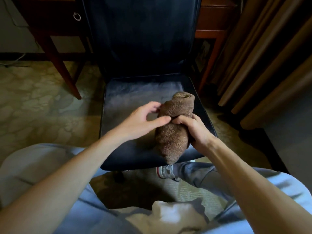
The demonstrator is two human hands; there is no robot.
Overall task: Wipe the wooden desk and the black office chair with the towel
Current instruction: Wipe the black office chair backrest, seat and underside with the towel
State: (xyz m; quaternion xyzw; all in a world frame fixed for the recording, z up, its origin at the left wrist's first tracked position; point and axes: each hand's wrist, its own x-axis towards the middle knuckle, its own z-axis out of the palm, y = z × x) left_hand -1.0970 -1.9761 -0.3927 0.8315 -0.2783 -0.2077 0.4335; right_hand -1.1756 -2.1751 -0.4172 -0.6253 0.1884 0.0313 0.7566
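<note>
Looks like the wiping is on pause: the right hand (194, 130) grips the bunched towel (172, 129) over the chair (128, 102) seat at 5 o'clock, the left hand (143, 118), loosely open, pinches a fold, and the desk's (50, 24) top is out of view.

chair on patterned carpet
the black chair (135, 92) stands on the carpet (42, 102), its seat facing the camera; a brown towel (172, 132) hangs over the seat, lifted or touching unclear. the desk (55, 39) legs rest on the same carpet behind.
</note>
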